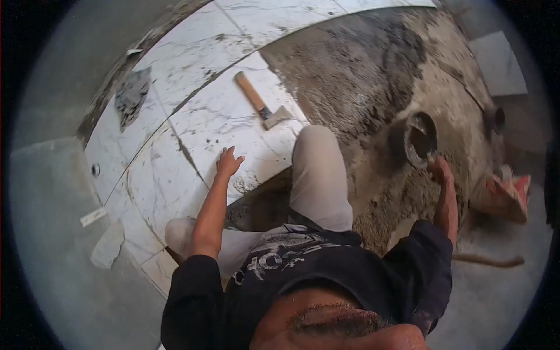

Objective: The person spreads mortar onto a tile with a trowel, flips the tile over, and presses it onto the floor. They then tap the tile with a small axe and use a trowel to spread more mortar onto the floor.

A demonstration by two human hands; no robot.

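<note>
My left hand (pixel 230 162) rests over a white marbled tile (pixel 201 125), fingers spread, holding nothing. Above it on the same tile lies a hatchet-like tool (pixel 254 100) with a wooden handle and a grey metal head. At the right, my right hand (pixel 440 170) is closed at the near rim of a dark bucket (pixel 405 140). The bucket tilts over the mortar bed, its mouth facing right, with some greyish matter inside. The fingertips of the right hand are partly hidden.
Wet grey mortar (pixel 344 70) spreads beyond my knee. A crumpled grey cloth (pixel 132 96) lies on the tiles at left. On the right are a red-and-white sack (pixel 506 195), a wooden handle (pixel 490 261) and a loose tile (pixel 499 64). Walls border the left side.
</note>
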